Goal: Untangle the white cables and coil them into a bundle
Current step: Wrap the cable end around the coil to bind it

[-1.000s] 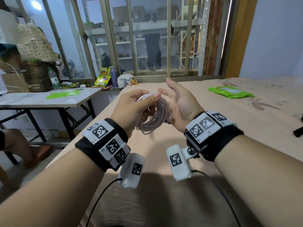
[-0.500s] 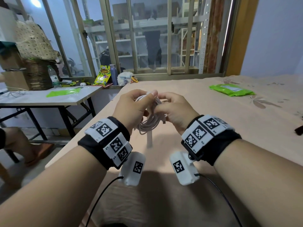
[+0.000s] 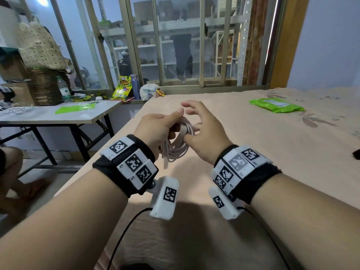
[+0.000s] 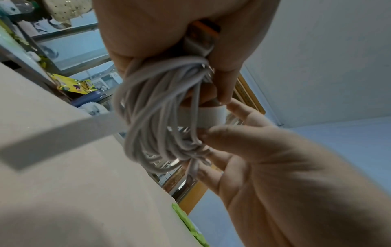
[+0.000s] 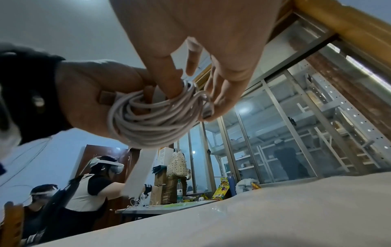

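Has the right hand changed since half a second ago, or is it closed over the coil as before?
Yes. The right hand has opened, fingers now spread toward the window sill, while the left hand grips the cable coil.

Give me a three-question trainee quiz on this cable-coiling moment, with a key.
1. True or false: the coiled white cable lies flat on the bed.
2. Which hand grips the coil?
3. The green packet lies: A) on the bed, B) inside the coil, C) in the right hand.

Key:
1. False; it is held above the bed.
2. The left hand; a flat strap crosses the coil beside the right fingers.
3. A.
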Tool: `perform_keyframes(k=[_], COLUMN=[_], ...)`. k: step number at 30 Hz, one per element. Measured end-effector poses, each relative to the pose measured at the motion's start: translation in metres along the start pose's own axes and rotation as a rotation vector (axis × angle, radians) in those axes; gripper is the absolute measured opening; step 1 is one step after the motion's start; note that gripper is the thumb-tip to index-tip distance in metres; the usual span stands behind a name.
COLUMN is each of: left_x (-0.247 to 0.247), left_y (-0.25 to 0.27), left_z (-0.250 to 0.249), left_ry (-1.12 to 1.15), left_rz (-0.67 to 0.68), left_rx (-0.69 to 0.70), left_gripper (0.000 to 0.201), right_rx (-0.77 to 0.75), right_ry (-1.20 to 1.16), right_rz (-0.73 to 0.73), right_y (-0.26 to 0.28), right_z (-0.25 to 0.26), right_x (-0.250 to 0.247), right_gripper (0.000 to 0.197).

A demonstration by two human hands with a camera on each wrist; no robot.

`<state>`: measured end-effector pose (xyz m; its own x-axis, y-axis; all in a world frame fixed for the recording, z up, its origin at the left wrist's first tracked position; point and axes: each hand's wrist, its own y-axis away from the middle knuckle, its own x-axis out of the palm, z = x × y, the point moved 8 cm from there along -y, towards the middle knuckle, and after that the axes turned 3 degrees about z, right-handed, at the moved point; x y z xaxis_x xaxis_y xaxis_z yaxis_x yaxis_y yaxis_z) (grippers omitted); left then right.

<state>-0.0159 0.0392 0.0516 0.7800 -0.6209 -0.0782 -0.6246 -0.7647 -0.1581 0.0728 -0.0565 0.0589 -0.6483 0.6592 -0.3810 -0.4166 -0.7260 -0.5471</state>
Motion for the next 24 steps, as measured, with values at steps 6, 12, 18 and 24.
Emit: perform_keyframes(k=[6, 12, 18, 24], left_x=[0.0, -0.007, -0.003, 0.009], left_y=[0.004, 0.003, 0.004, 0.007], left_z=[0.006, 0.0, -0.01, -0.011], left_ry=[0.093, -0.066, -0.233, -0.15], left_rz=[0.002, -0.072, -0.054, 0.082], left_rx=[-0.069, 0.02, 0.104, 0.107], left_gripper=[0.034, 0.046, 0.048, 0.046], right_rx=[-0.12, -0.166, -0.152, -0.016], right_ry=[0.1, 0.109, 0.103, -0.049], right_rz=[-0.091, -0.19, -0.224, -0.225], right_y=[0.006, 0.007, 0.006, -0.007], right_z=[0.01, 0.01, 0.012, 0.009], right_x=[-0.003, -0.008, -0.01, -0.021], right_gripper=[0.057, 0.037, 0.018, 0.039])
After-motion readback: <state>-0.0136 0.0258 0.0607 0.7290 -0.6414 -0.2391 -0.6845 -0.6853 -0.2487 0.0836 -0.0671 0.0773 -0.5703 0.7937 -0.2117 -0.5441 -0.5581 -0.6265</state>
